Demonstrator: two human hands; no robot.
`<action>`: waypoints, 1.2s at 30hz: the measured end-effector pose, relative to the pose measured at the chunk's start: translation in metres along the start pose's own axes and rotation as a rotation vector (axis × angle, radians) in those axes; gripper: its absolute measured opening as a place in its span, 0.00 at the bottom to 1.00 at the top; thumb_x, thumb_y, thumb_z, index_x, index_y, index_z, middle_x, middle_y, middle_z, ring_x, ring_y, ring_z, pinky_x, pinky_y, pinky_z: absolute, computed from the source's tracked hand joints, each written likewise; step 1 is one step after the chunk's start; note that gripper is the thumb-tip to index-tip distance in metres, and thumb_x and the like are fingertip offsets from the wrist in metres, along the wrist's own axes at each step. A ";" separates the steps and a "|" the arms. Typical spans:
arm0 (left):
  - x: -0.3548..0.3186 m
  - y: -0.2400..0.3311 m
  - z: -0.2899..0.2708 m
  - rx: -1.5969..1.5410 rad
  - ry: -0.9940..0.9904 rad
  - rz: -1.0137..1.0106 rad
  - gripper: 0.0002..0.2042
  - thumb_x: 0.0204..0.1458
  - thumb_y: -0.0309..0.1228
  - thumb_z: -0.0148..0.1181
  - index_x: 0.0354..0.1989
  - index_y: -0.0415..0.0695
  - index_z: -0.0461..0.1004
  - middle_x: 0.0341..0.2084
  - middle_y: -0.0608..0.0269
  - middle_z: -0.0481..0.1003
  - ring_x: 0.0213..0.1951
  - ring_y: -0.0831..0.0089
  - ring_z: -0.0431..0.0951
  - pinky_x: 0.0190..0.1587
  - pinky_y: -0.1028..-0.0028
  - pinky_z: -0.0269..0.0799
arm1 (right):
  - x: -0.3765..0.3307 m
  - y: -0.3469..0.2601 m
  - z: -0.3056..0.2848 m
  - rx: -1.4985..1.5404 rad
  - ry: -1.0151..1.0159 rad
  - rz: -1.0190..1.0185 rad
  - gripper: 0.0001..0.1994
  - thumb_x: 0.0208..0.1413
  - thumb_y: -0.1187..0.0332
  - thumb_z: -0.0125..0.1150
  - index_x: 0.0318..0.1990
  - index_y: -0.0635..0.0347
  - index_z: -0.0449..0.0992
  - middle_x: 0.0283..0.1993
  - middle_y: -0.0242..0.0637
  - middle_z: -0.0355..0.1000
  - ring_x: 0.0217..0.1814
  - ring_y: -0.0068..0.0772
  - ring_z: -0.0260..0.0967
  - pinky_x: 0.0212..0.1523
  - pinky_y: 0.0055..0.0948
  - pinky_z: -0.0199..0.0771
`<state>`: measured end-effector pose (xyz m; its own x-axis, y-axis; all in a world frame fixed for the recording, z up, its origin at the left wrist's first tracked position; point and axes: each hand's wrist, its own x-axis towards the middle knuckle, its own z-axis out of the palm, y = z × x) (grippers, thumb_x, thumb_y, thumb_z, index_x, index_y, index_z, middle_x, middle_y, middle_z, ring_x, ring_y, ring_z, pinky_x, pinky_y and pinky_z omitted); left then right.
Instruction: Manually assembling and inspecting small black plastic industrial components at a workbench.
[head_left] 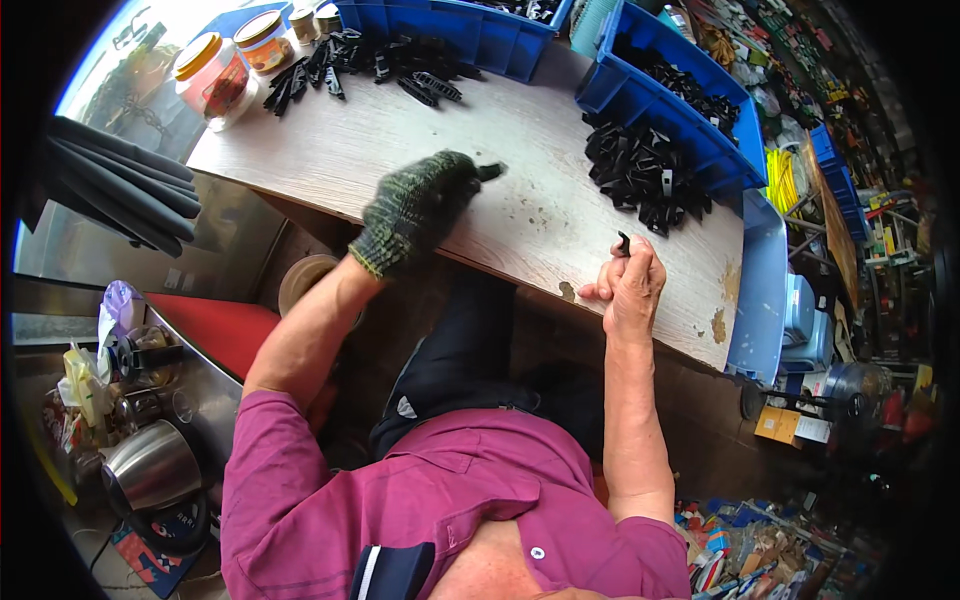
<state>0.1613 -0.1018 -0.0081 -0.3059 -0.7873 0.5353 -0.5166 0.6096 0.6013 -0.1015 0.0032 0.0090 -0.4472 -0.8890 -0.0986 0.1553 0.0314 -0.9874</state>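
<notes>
My left hand, in a dark green knitted glove, is closed over the middle of the worktable. From its fingers sticks the end of a black plastic piece; the rest is hidden in the glove. Near the table's front edge, my bare right hand pinches a small curved black plastic part between thumb and fingertips. Just beyond that hand lies a heap of small black plastic parts. Longer black toothed pieces are scattered toward the back left.
A blue bin of black parts stands at the back right, another blue bin at the back. Lidded jars occupy the left corner. A light blue container adjoins the right edge. A metal kettle sits at lower left.
</notes>
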 end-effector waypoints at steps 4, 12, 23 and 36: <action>-0.005 0.047 0.038 -0.491 -0.112 -0.041 0.10 0.60 0.30 0.60 0.45 0.38 0.78 0.39 0.49 0.80 0.41 0.53 0.81 0.45 0.63 0.77 | -0.002 0.000 0.000 0.044 -0.015 -0.036 0.19 0.66 0.53 0.47 0.32 0.61 0.67 0.11 0.23 0.46 0.10 0.19 0.48 0.13 0.33 0.74; 0.000 0.094 0.076 -0.486 -0.272 -0.075 0.10 0.62 0.30 0.58 0.46 0.39 0.78 0.39 0.50 0.80 0.41 0.57 0.82 0.44 0.65 0.75 | -0.004 -0.001 -0.003 0.031 -0.073 -0.067 0.15 0.68 0.60 0.47 0.29 0.57 0.67 0.17 0.25 0.55 0.11 0.17 0.51 0.11 0.25 0.66; -0.010 0.121 0.124 -0.520 -0.057 -0.241 0.13 0.63 0.30 0.55 0.53 0.41 0.74 0.38 0.49 0.79 0.37 0.54 0.81 0.39 0.60 0.75 | -0.002 0.000 -0.002 -0.209 0.053 -0.263 0.18 0.65 0.60 0.53 0.22 0.55 0.61 0.21 0.20 0.52 0.22 0.14 0.49 0.22 0.22 0.53; -0.012 0.124 0.113 -0.623 -0.228 -0.212 0.13 0.63 0.32 0.52 0.51 0.41 0.75 0.47 0.49 0.78 0.38 0.56 0.81 0.42 0.61 0.75 | -0.003 0.000 -0.017 -0.020 0.094 -0.066 0.12 0.62 0.62 0.53 0.26 0.51 0.69 0.23 0.20 0.60 0.24 0.15 0.57 0.26 0.20 0.62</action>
<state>0.0106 -0.0277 -0.0071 -0.4442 -0.8537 0.2717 -0.0499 0.3264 0.9439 -0.1147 0.0134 0.0076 -0.5363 -0.8429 -0.0439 0.1057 -0.0155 -0.9943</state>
